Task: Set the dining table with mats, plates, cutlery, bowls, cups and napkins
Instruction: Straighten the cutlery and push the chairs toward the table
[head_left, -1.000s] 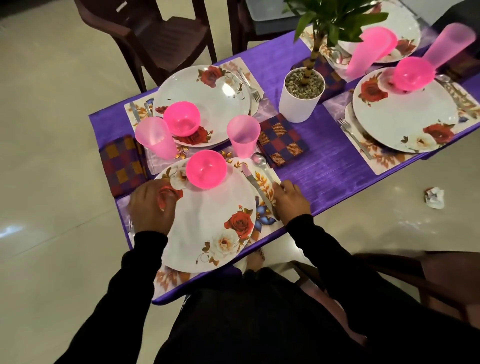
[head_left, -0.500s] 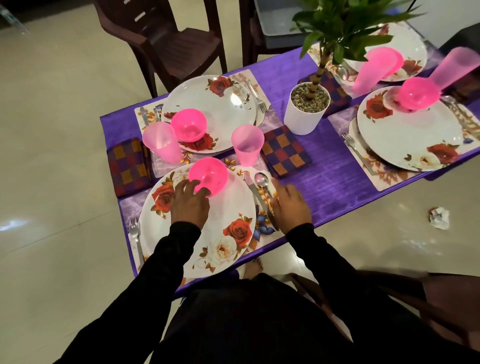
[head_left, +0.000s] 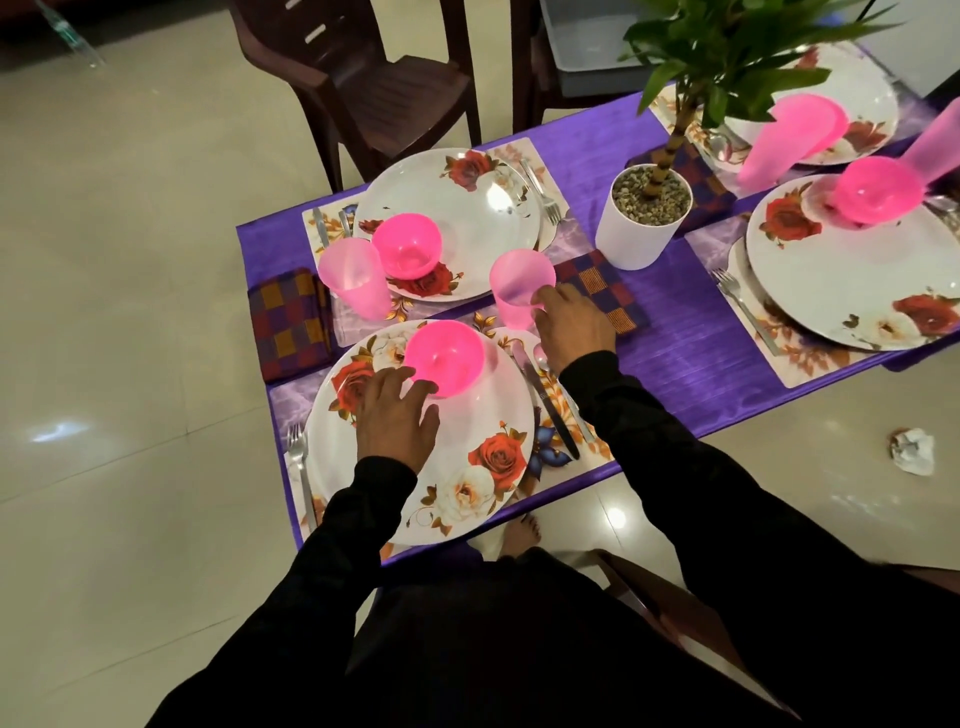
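**Place setting under way at the purple counter**

A flowered plate (head_left: 457, 467) is sitting at the counter's (head_left: 691, 332) near edge. The left hand (head_left: 397, 421) is resting on it, fingers spread beside the pink bowl (head_left: 445, 356). The right hand's (head_left: 571, 322) fingers are gripping the pink cup (head_left: 519, 288).

Dim warm light, glare on floor (head_left: 57, 431), wide-angle edge distortion.

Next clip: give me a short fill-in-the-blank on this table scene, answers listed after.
1. The left hand rests on the nearest plate, its fingers touching a pink ____.
2. The right hand touches a pink ____.
3. The white pot with the plant stands on a ____ tablecloth.

Missing words: bowl; cup; purple
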